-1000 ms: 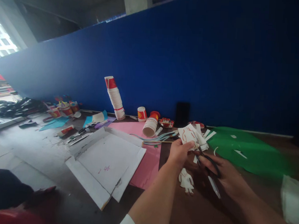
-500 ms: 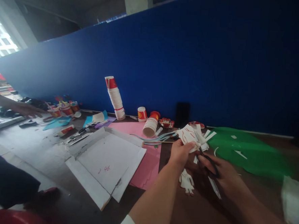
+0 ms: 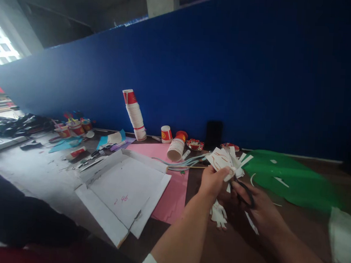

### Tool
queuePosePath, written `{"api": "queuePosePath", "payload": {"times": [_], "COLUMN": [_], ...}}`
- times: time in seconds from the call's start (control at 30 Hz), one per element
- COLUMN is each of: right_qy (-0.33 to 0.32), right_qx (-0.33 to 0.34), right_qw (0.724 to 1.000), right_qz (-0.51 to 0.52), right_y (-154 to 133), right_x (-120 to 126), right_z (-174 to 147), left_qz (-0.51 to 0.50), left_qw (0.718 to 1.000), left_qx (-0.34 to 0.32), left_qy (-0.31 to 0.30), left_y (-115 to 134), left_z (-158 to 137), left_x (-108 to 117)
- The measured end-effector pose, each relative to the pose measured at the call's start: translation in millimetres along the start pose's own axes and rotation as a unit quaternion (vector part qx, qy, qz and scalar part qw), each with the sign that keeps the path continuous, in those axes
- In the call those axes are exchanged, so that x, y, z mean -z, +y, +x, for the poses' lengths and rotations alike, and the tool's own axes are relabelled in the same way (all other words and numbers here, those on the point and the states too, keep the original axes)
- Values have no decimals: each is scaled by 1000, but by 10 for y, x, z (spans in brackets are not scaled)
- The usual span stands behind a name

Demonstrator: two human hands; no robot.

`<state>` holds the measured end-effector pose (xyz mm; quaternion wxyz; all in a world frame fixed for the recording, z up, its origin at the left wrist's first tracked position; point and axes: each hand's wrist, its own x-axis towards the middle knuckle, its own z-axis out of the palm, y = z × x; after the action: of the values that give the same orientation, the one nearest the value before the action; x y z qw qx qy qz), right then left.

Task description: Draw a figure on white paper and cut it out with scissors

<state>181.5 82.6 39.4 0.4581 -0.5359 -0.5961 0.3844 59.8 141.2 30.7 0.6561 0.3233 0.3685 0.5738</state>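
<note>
My left hand (image 3: 212, 180) is closed on a piece of white paper (image 3: 220, 159) marked with brown-red lines, its thumb pressed on top. Black-handled scissors (image 3: 247, 193) are in my right hand (image 3: 258, 204), with the fingers wrapped round the loops. Their blades meet the paper's right edge, partly hidden by it. Behind the held sheet lie several white paper strips (image 3: 245, 159). On the dark table below my left hand rests a white paper cutout (image 3: 218, 214) with finger-like ends. A white scrap (image 3: 251, 222) lies beneath my right hand.
Left of my arm are an open white box lid (image 3: 118, 183) and pink paper (image 3: 171, 206). A tall stack of paper cups (image 3: 136, 117) leans by the blue partition (image 3: 196, 77). Green sheeting (image 3: 291, 178) spreads at right. A person's dark sleeve (image 3: 19, 209) shows lower left.
The other person's hand at far left has gone out of view, and their dark clothing now covers more of the lower left. My hands have barely moved, still holding paper and scissors.
</note>
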Motion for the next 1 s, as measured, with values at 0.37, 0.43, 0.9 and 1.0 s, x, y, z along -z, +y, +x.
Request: {"api": "queuePosePath", "payload": {"times": [0.37, 0.43, 0.9, 1.0], "right_qy": [-9, -5, 15, 34], "right_qx": [-23, -25, -72, -60], "right_qw": [1000, 1000, 987, 979], "right_qz": [6, 7, 140, 189], "right_y": [-76, -66, 82, 84], "right_x": [-29, -34, -68, -125], "right_z": [-34, -35, -28, -26], "left_qz": [-62, -72, -39, -27], "left_qw": [997, 996, 998, 998], "left_qx": [-45, -49, -31, -34], "left_qy": [15, 11, 32, 50], "left_y": [-73, -76, 23, -20], "left_z": [61, 58, -118, -122], "left_x": [5, -2, -104, -121]}}
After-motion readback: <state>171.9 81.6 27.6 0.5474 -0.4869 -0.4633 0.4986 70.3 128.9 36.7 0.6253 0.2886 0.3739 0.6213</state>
